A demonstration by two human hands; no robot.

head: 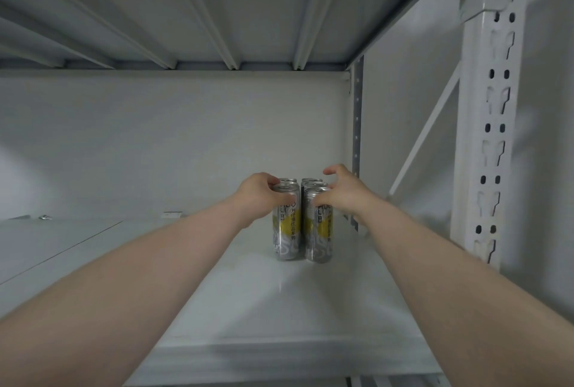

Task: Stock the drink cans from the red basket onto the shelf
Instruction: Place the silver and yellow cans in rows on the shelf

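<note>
Several silver drink cans with yellow labels stand upright in two rows on the white shelf [279, 302], near its right end. My left hand [261, 195] is wrapped around the top of the front left can [286, 237]. My right hand [344, 189] touches the top of the front right can [318, 240] with thumb and fingers spread, not closed around it. More cans stand behind these two, mostly hidden. The red basket is out of view.
A white upright post [494, 138] with keyhole slots rises at the right, with a diagonal brace [425, 135] behind it. The underside of the upper shelf [217, 20] hangs overhead. Small metal bits [45, 217] lie at the back left.
</note>
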